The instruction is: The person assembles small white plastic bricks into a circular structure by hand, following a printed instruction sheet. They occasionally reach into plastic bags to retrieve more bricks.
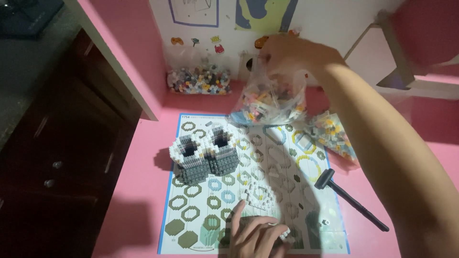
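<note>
While the right hand (287,55) grips the top of a clear plastic bag (270,102) at the back of the pink table (143,191), the bag hangs below those fingers, its bottom resting at the top edge of the instruction sheet (282,157). It's packed with small building bricks in mixed pale colours. Count the bags: three, all holding bricks. One sits against the wall (198,80), one lies to the right of the sheet (334,136), and one is in the grasp. Down at the near edge, the left hand (256,234) lies on the sheet, fingers curled round a few tiny white bricks (285,233). One grey and white brick model (203,155) with two dark hollows stands on the sheet's left side, well apart from the held bag. One small black hammer (349,198) lies right of the sheet.
</note>
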